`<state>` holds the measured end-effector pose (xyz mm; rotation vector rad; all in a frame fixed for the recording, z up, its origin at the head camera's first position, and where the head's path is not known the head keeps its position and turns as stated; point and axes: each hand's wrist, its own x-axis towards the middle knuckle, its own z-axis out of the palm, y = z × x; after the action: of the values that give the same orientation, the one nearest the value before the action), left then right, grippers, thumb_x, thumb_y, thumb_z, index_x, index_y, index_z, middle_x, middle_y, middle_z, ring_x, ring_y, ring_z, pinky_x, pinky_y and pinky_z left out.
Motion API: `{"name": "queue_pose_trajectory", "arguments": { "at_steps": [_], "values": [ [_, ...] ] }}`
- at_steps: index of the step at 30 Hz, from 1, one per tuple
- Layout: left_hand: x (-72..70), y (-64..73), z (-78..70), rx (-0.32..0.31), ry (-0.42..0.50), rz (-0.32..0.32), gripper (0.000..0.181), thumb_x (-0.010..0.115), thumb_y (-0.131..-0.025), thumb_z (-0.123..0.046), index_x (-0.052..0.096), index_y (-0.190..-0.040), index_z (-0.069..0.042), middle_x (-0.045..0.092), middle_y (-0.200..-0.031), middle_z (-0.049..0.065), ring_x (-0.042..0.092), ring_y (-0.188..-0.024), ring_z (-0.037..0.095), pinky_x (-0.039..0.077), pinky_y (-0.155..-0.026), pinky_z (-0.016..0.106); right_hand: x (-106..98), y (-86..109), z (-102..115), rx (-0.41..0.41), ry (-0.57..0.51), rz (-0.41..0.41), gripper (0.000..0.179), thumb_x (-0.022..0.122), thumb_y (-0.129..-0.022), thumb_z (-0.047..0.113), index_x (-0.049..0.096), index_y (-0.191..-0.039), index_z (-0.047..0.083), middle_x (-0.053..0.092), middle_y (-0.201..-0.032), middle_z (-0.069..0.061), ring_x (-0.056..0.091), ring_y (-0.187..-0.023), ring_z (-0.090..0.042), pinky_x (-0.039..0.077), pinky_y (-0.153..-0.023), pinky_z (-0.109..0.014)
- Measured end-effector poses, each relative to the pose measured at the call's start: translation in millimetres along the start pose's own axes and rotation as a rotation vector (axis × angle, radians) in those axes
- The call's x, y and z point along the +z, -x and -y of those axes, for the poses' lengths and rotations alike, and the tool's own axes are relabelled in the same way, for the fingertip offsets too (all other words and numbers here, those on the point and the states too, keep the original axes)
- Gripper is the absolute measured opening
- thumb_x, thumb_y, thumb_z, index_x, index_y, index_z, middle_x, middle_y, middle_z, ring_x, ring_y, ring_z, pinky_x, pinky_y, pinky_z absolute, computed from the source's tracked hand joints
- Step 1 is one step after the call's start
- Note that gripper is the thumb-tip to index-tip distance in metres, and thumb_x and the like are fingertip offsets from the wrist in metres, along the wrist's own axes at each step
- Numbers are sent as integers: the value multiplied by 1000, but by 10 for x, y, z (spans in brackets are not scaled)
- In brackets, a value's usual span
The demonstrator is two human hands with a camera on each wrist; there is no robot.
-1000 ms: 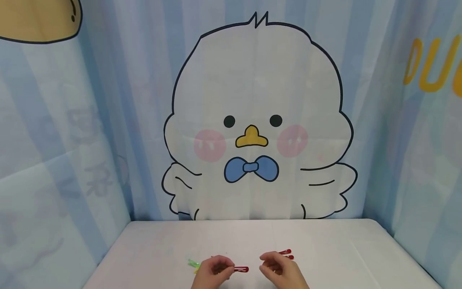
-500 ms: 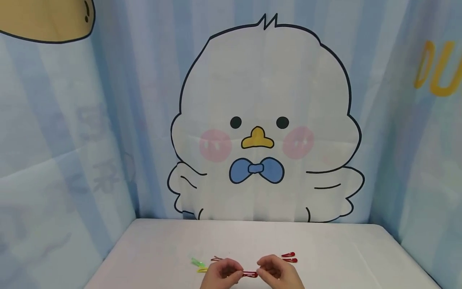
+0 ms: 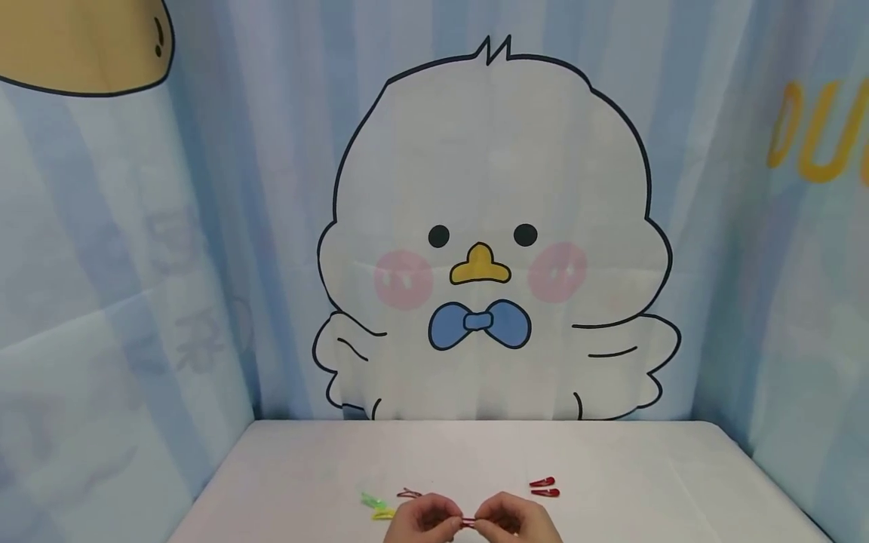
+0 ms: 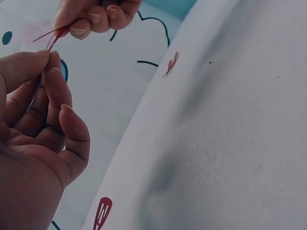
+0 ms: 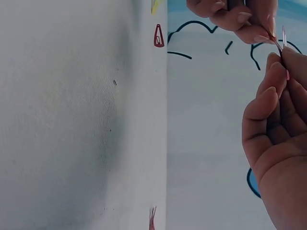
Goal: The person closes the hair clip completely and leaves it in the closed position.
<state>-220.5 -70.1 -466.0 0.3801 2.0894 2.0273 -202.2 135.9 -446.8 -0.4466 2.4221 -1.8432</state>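
Note:
A red snap hair clip spans the small gap between the two hands, low at the front of the table. My left hand pinches one end between thumb and index finger. The other end is pinched by my right hand. In the left wrist view the strips of the clip stand apart, so it looks snapped open. Fingertips cover both ends. The right wrist view shows the same clip between the fingertips of both hands.
Two red hair clips lie right of the hands on the white table. To the left lie a green clip, a yellow clip and a red clip with splayed strips. A printed curtain stands behind the table.
My right hand has come left to the clip and now pinches its free end. The left hand has carried the clip slightly right and toward the table's front.

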Motion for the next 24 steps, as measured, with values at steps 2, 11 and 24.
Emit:
{"name": "queue_pose_trajectory", "arguments": {
  "at_steps": [2, 11, 24],
  "values": [
    [-9, -1, 7, -16, -2, -10, 13, 69, -92, -9, 70, -98, 3, 69, -85, 2, 61, -74, 14, 50, -68, 27, 20, -2, 7, -4, 1, -3, 12, 73, -92, 12, 69, -90, 1, 66, -80, -2, 60, -70, -16, 49, -62, -25],
    [-4, -1, 19, -41, -22, -26, 20, 70, -93, -17, 72, -95, 2, 68, -80, 2, 60, -70, 13, 49, -65, 26, -16, -3, -16, 5, 49, -23, 12, 74, -92, 13, 71, -91, 2, 67, -80, -1, 61, -72, -18, 50, -62, -27],
    [-24, -8, -34, -68, -93, -48, 16, 76, -88, -16, 75, -92, 0, 71, -82, 3, 66, -75, 15, 54, -71, 31, 17, -32, 2, 55, 79, -55, 13, 74, -92, 13, 73, -92, 1, 69, -79, 0, 61, -71, -16, 52, -63, -29]
  ]
}}
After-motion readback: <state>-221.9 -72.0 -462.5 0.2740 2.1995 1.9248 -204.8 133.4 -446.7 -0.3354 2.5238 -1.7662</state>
